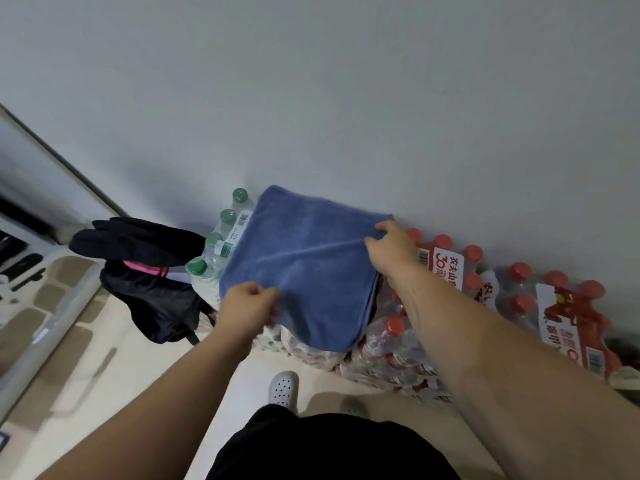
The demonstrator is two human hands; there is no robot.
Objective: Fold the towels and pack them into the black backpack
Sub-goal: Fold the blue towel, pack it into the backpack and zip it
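Note:
A blue towel (304, 268) lies spread over shrink-wrapped packs of water bottles by the wall, with a hemmed edge running across its middle. My left hand (247, 308) pinches the towel's near left edge. My right hand (393, 245) pinches the far right corner, where that hem ends. The black backpack (152, 271) stands on the floor to the left of the bottles, its top flap open and a pink strip showing inside.
Packs of green-capped bottles (221, 244) sit under the towel's left side. Red-capped bottle packs (519, 306) run along the wall to the right. My white shoe (283, 389) stands on the pale floor below. A glass-fronted unit (38, 282) is at the left.

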